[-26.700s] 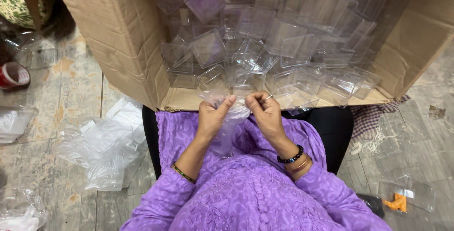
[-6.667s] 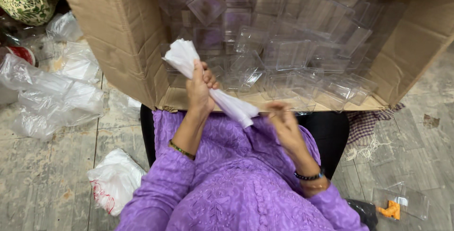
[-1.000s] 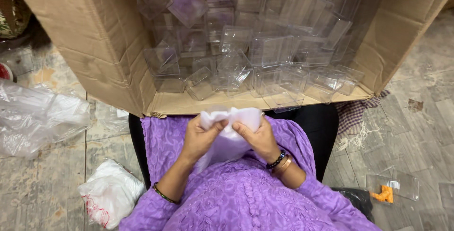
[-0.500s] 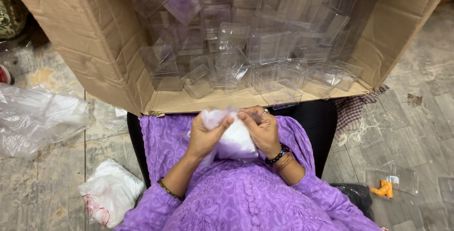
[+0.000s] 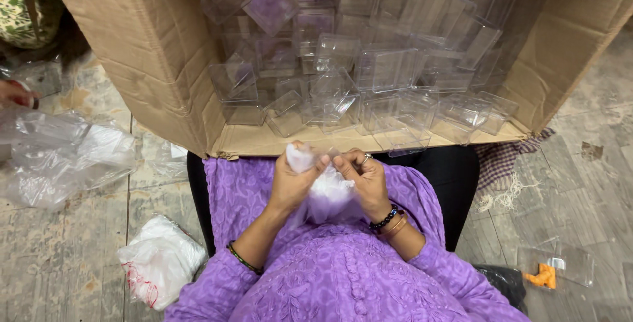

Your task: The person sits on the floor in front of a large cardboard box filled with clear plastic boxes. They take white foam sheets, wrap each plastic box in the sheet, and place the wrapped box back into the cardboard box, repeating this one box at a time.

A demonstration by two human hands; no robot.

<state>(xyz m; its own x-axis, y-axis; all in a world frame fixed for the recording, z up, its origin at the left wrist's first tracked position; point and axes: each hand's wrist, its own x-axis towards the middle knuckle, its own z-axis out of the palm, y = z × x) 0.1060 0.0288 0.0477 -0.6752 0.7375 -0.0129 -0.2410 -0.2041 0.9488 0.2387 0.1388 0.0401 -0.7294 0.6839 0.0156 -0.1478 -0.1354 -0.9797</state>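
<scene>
**Working a thin plastic bag in the lap**

Both hands, left hand and right hand, pinch a clear plastic bag over the lap, just below the cardboard box of clear containers. Looks like the opening step; next needs fingertips parting the film

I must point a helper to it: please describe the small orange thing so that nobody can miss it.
Start from the big cardboard box of clear containers and go down to the floor at its lower right. There a flat clear packet lies beside the purple sleeve, and the orange piece inside is the only orange there.
</scene>
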